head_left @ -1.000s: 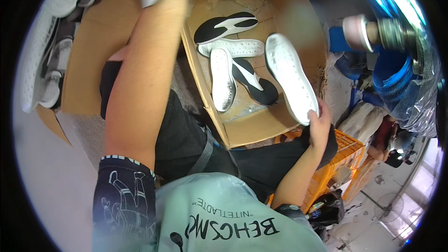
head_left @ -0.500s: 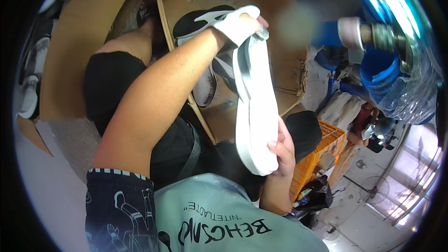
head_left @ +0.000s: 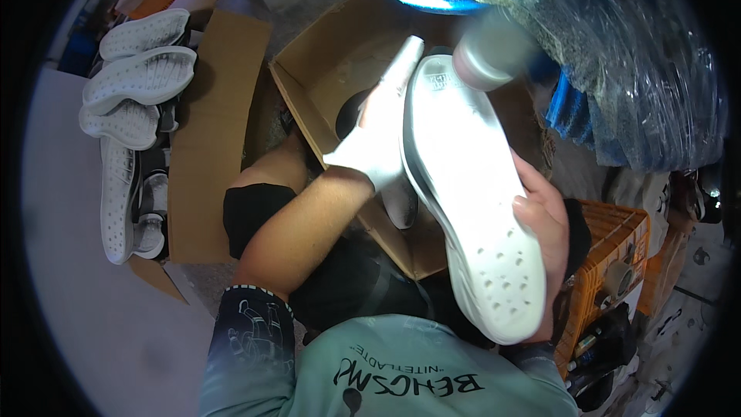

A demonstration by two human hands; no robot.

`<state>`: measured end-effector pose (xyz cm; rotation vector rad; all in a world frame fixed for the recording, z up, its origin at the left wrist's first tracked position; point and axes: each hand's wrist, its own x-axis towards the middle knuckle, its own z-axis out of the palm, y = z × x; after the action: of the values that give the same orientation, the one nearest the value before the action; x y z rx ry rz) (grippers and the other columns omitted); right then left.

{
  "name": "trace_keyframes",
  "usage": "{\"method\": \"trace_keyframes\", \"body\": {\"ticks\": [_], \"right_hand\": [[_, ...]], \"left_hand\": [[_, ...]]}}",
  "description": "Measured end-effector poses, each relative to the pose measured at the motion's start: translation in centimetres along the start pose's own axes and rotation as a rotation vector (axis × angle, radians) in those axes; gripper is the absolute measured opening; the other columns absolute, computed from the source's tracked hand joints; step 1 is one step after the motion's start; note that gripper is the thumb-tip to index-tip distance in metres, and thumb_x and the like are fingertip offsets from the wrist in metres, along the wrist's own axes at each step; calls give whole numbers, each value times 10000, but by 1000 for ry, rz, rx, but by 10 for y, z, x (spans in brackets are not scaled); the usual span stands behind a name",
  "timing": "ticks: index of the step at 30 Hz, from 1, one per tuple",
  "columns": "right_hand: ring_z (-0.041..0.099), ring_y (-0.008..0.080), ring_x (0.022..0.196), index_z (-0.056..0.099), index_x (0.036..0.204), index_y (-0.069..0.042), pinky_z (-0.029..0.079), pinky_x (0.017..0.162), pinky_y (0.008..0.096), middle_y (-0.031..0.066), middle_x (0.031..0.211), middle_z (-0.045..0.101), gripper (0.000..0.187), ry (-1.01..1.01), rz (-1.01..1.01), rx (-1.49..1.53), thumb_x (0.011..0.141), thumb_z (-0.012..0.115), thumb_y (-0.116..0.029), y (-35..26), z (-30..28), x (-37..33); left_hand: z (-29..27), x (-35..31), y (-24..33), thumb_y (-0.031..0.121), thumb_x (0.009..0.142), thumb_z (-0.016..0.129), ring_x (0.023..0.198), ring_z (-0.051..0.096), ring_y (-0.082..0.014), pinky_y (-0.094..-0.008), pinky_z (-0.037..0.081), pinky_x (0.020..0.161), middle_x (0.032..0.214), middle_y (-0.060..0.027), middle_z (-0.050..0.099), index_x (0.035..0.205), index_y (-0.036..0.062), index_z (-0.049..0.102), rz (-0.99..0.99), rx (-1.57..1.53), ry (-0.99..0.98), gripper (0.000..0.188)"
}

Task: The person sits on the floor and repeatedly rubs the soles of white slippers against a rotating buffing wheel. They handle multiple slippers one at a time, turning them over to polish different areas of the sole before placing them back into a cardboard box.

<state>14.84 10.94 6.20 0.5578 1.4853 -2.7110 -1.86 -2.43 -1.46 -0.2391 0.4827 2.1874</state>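
Observation:
A white shoe sole [head_left: 482,185] with a dark band along its side is tilted up before me, dimpled face toward me. My left hand [head_left: 378,135], in a white glove, is against its left edge near the far end; one finger points up and the others are hidden. Bare, my right hand [head_left: 544,212] grips the sole's right edge, thumb on the face and fingers behind. Close to the sole's far end is a blurred, rounded tool head [head_left: 490,54], pale with a pinkish rim. I cannot tell whether they touch.
Below the sole, an open cardboard box [head_left: 309,116] holds more soles, partly hidden. Several white soles [head_left: 139,77] are piled at the left beside a cardboard flap [head_left: 208,139]. An orange crate [head_left: 610,255] stands at the right. Clear plastic sheeting [head_left: 648,62] hangs at the upper right.
The sole has turned from edge-on to show its dimpled face. Its far end is now beside the blurred tool head. My view has shifted, bringing the left pile into sight.

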Motion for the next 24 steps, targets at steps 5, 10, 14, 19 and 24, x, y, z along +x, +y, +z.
{"method": "trace_keyframes", "body": {"ticks": [5,10,14,19,24], "right_hand": [[584,337,1242,268,1465,175,446,1075,379,338,1362,514,766,-30,81,-44,804,521,-121,-28,-5,-12],[604,341,1217,265,1467,168,476,1050,393,354,1354,513,798,-55,175,-84,812,534,-200,-43,-16,-20],[700,308,991,313,1418,174,588,848,362,344,1184,608,803,-21,164,-146,820,564,-300,-42,-17,-23],[734,286,871,331,1391,173,629,748,341,314,1102,650,802,-10,138,-156,842,593,-349,-38,-13,-23],[727,274,875,331,1391,174,621,760,343,297,1096,652,798,-72,151,-133,855,601,-352,-39,-11,-22]], "left_hand": [[16,-15,-5,494,1037,432,987,702,-270,-423,567,906,1105,-159,710,1197,-9,628,-292,-471,-384,563],[28,-30,-15,530,1040,391,922,717,-236,-391,592,849,1029,-133,712,1217,6,604,63,-36,-318,592],[25,-31,-16,393,840,703,1053,661,-273,-392,527,968,1188,-185,627,1355,-11,458,160,61,-507,699],[18,-22,-18,283,779,813,1152,628,-290,-389,497,1035,1290,-194,577,1424,-21,387,179,94,-454,830],[17,-23,-15,301,909,706,1163,617,-247,-362,496,1020,1300,-168,578,1427,3,392,130,69,-440,675]]}}
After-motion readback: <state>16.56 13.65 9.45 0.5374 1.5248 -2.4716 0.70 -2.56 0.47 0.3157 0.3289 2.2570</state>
